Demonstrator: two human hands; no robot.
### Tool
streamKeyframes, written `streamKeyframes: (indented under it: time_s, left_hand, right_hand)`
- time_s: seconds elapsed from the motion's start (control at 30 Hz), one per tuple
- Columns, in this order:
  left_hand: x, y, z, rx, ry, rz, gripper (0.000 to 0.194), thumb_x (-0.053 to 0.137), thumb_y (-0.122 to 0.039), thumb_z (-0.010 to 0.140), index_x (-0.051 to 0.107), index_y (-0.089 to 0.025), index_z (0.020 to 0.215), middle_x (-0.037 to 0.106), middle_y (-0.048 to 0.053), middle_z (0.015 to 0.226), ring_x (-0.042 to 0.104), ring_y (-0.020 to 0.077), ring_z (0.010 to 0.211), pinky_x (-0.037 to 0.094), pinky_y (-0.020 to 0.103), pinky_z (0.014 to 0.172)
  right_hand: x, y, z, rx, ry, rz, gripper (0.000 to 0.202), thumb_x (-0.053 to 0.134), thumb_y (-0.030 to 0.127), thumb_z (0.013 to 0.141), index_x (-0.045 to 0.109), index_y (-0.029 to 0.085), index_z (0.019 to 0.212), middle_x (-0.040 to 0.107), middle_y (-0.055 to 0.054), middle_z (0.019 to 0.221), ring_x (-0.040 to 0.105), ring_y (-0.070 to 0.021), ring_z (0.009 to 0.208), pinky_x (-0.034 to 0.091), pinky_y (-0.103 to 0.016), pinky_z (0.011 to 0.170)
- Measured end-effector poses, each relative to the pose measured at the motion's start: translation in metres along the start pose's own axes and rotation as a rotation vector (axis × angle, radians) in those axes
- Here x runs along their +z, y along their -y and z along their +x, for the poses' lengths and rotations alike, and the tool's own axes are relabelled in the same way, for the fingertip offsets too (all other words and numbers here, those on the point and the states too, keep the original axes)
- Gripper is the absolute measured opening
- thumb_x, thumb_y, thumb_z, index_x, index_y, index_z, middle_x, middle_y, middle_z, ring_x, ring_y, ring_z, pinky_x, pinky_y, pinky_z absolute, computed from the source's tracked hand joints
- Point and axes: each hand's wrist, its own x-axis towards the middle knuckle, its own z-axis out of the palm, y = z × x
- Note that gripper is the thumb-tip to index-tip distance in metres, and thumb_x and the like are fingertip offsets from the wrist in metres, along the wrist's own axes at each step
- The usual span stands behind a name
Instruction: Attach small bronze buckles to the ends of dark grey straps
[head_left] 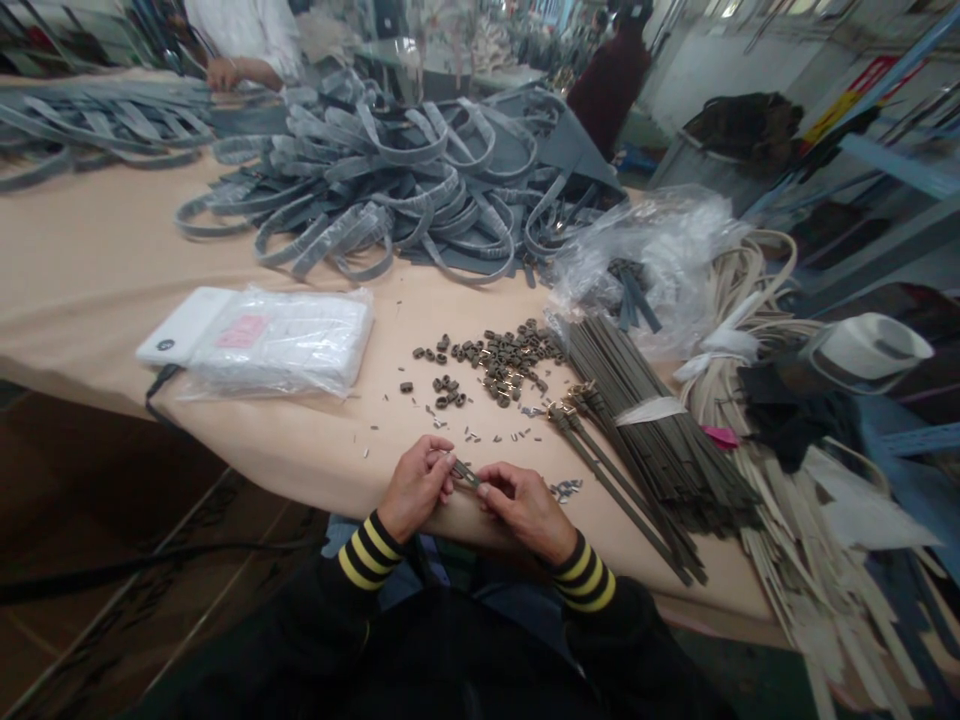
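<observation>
A short dark olive strap piece (466,474) is stretched between my two hands, just above the table's front edge. My left hand (417,484) pinches one end between thumb and fingers. At the other end, my right hand (526,508) has its thumb and fingertips closed on it. Fine detail on the piece is too small to make out. Beyond my hands lies a pile of small olive strap loops (517,350), with some loose ones to the left. Tiny metal pieces (566,490) lie beside my right hand, and more are scattered ahead.
Olive straps with buckles (600,460) lie at right beside a tied strap bundle (637,400). Beige straps (750,290) hang over the right side. A white plastic-wrapped packet (292,340) lies left. Grey-blue straps (420,190) are heaped behind; a person's hand (223,74) is far back.
</observation>
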Motion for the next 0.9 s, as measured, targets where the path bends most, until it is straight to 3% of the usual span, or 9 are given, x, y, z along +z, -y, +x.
streamKeyframes:
  time_s: [0.23,0.4,0.5,0.63,0.67,0.77,0.9]
  left_hand:
    - [0.004,-0.004,0.002,-0.067,-0.028,-0.024,0.02,0.051,-0.031,0.068,0.041,-0.015,0.075,0.054,-0.004,0.051,0.045,0.006,0.036,0.037,0.017,0.034]
    - [0.002,-0.006,0.003,-0.014,0.086,0.115,0.022,0.042,-0.035,0.075,0.042,-0.015,0.065,0.053,-0.003,0.049,0.042,0.006,0.034,0.034,0.017,0.033]
    - [-0.009,-0.011,0.014,0.095,0.129,0.347,0.028,0.037,-0.034,0.079,0.048,-0.015,0.062,0.05,-0.002,0.047,0.043,0.0078,0.036,0.036,0.019,0.038]
    - [-0.022,-0.021,0.042,0.427,-0.164,0.866,0.014,0.042,-0.021,0.078,0.055,-0.015,0.076,0.056,0.005,0.073,0.054,0.0142,0.066,0.043,0.026,0.064]
    - [-0.023,-0.023,0.048,0.46,-0.188,0.992,0.014,0.043,-0.019,0.078,0.056,-0.015,0.079,0.056,0.006,0.079,0.053,0.0155,0.072,0.042,0.027,0.068]
    - [-0.021,-0.026,0.061,0.389,-0.118,1.282,0.015,0.041,-0.02,0.079,0.056,-0.017,0.082,0.056,0.007,0.08,0.054,0.0179,0.076,0.041,0.027,0.067]
    - [-0.018,-0.026,0.066,0.297,-0.077,1.374,0.015,0.04,-0.022,0.079,0.053,-0.019,0.086,0.059,0.005,0.076,0.055,0.0182,0.073,0.039,0.027,0.064]
  right_hand:
    - [0.007,0.005,0.003,-0.227,-0.172,-0.379,0.015,0.049,0.017,0.072,0.057,0.017,0.083,0.061,-0.006,0.08,0.054,-0.017,0.073,0.042,-0.029,0.069]
    - [0.004,0.008,0.003,-0.183,-0.099,-0.381,0.016,0.037,0.018,0.078,0.053,0.018,0.076,0.057,-0.002,0.06,0.053,-0.0139,0.056,0.039,-0.026,0.058]
    - [-0.001,0.006,0.007,-0.148,-0.091,-0.353,0.015,0.038,0.022,0.078,0.048,0.018,0.069,0.053,0.001,0.055,0.049,-0.0126,0.053,0.037,-0.024,0.054]
    - [-0.005,-0.001,0.014,-0.058,-0.104,-0.192,0.018,0.038,0.029,0.078,0.044,0.018,0.066,0.051,0.001,0.054,0.044,-0.0098,0.047,0.034,-0.021,0.046]
    - [-0.005,-0.003,0.016,-0.031,-0.089,-0.131,0.018,0.038,0.031,0.078,0.044,0.017,0.067,0.051,0.002,0.054,0.042,-0.0087,0.044,0.032,-0.02,0.043]
    - [-0.004,-0.007,0.019,0.029,-0.056,0.019,0.02,0.038,0.034,0.077,0.042,0.017,0.068,0.049,0.003,0.053,0.036,-0.0056,0.036,0.028,-0.018,0.036]
    - [-0.005,-0.007,0.02,0.034,-0.041,0.104,0.021,0.039,0.036,0.076,0.041,0.017,0.067,0.048,0.005,0.051,0.034,-0.0038,0.033,0.026,-0.016,0.034]
